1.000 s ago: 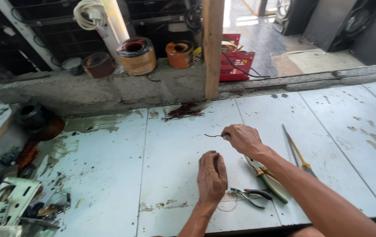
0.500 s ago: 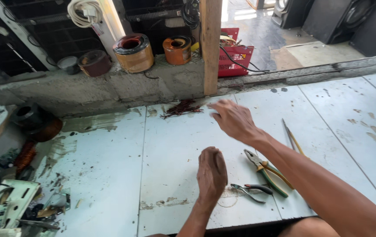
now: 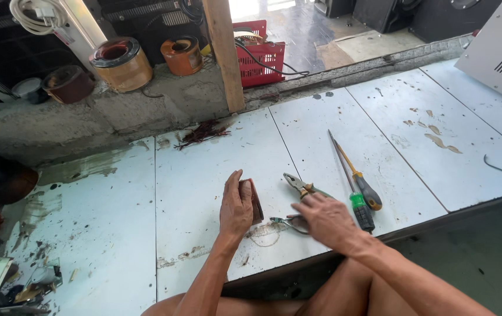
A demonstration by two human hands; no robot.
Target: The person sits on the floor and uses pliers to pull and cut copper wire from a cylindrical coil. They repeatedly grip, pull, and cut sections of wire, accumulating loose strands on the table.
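White-painted worktop point(image 3: 216, 175), two bare hands at its near edge.
Head view: a red plastic basket point(image 3: 261, 58) with black cable in it sits behind the ledge, beside copper wire spools point(image 3: 121, 63). The left hand point(image 3: 237, 206) is closed around a small brown block point(image 3: 254, 201), its long axis running away from the person. The right hand point(image 3: 328, 219), fingers loosely spread, rests over pliers point(image 3: 299, 186); two screwdrivers point(image 3: 357, 187) lie just beside, tips pointing away.
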